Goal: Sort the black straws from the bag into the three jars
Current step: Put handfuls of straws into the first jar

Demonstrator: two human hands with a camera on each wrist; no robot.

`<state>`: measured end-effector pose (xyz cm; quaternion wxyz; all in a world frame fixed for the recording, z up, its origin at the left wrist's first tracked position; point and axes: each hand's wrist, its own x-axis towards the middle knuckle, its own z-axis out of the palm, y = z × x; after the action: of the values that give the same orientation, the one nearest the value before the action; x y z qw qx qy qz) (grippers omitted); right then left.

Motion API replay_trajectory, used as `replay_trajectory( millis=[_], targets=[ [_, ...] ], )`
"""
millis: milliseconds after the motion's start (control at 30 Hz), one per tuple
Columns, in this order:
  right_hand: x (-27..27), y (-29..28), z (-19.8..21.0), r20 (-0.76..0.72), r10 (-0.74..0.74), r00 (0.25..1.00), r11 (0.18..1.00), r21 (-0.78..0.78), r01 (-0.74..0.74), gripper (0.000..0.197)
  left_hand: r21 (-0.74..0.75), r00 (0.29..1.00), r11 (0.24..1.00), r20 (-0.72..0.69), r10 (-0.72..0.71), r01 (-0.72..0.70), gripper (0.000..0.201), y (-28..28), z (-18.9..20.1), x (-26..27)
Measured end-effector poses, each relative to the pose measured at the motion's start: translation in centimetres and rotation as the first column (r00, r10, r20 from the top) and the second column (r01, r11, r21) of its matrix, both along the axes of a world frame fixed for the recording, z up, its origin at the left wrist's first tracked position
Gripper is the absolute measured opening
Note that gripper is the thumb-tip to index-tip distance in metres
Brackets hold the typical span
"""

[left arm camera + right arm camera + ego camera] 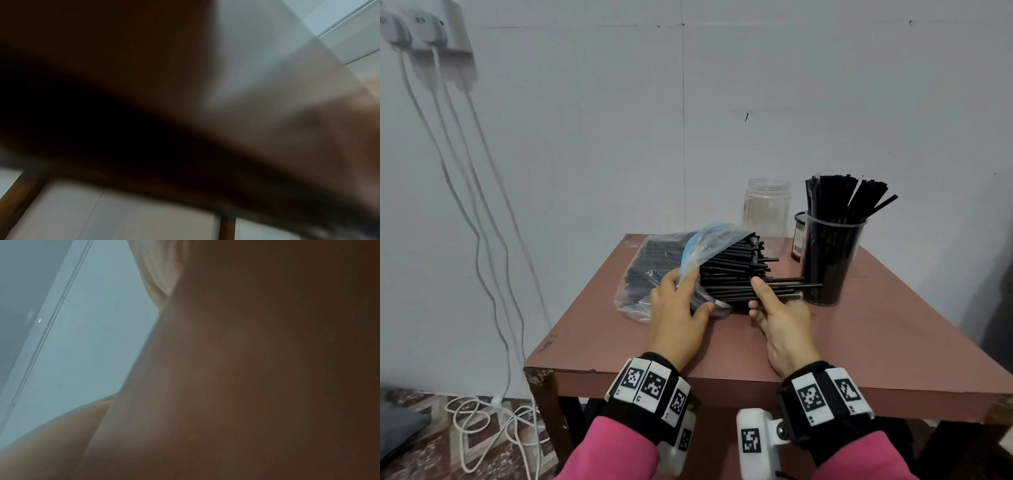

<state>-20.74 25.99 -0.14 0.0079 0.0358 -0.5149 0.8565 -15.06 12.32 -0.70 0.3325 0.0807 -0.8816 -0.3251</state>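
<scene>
On the table (859,342), left hand (678,318) gripping bag (654,270), right hand (780,322) pinching straws (736,274), filled jar (828,260) just beside.

readable text: none | black-and-white square fiducial marker tags (654,385) on black fabric wristbands: coded patterns only, no letters | red-and-white paper label with barcode (797,247) on black wire-mesh cylindrical pen holder (800,219): print too small to read | both wrist views: blurred, no markings
</scene>
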Motion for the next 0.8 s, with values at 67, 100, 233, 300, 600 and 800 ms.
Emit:
replay_trajectory(
  millis=[67,100,233,300,600,800],
  targets=[
    [-0.2,0.1,-0.1,0.044,-0.064,0.997,0.996,-0.063,0.067,0.011,-0.003,1.0,1.0,-0.008,0.004,-0.004,0.058,0.0,0.0,0.0],
    [-0.4,0.1,-0.1,0.063,-0.081,0.995,0.991,-0.098,0.087,0.012,-0.002,1.0,1.0,-0.009,0.004,-0.004,0.058,0.0,0.0,0.0],
    [-0.3,0.1,0.1,0.071,-0.018,0.997,0.997,-0.074,0.023,0.02,-0.013,1.0,1.0,0.0,-0.015,0.015,0.059,0.0,0.0,0.0],
    [-0.1,0.0,0.2,0.058,-0.008,0.998,0.999,-0.037,0.01,0.018,-0.015,1.0,1.0,0.006,-0.02,0.02,0.059,0.0,0.0,0.0],
    [0.3,0.0,0.3,0.006,-0.1,0.995,0.995,0.009,0.1,0.02,-0.004,0.999,1.0,0.027,-0.021,0.021,0.059,0.0,0.1,0.1],
    [0.7,0.7,0.9,-0.111,-0.249,0.962,0.967,0.016,0.252,0.019,0.021,1.0,1.0,0.019,-0.017,0.016,0.058,0.0,0.2,0.2]
  ],
)
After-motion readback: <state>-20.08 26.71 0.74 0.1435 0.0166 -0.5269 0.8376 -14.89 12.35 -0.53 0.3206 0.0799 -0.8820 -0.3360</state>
